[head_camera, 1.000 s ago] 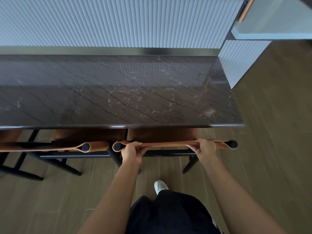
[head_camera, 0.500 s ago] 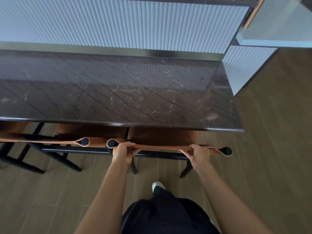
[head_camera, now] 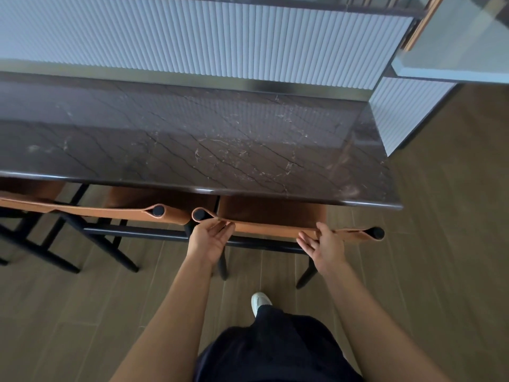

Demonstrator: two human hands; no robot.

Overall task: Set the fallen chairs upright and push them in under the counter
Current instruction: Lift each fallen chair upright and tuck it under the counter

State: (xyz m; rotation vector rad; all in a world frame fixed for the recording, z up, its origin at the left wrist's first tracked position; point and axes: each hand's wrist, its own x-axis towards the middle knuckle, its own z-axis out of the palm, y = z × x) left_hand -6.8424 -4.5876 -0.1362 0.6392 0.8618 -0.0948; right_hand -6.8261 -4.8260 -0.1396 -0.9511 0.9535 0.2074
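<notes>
Tan leather sling-back chair w/ black frame (head_camera: 275, 229) stands upright at the right end of the dark brown veined marble counter (head_camera: 192, 150). Its seat is tucked partly under the counter's front edge, w/ the backrest top just outside it. The person's left hand (head_camera: 210, 239) is near the backrest's left end, fingers straight & loose, tips touching the leather. The right hand (head_camera: 326, 244) is toward the right end, also uncurled, touching but not gripping. A 2nd matching tan chair (head_camera: 124, 213) stands just beside it on the left, upright & pushed in. A 3rd (head_camera: 19, 202) shows only in part, further left along the front edge. Wood-plank floor (head_camera: 440, 244) lies below, w/ one white shoe (head_camera: 260, 300) between the arms.

Step in hand is prob. the last nudge & let-go. To do it well, press evenly w/ both flat hands so the chair goes in square, level w/ its neighbour, w/out knocking the counter edge.

Vs. half a sec ago: both hands were curled round the backrest, and now the fingers have opened. The chair is approx. where it was.
</notes>
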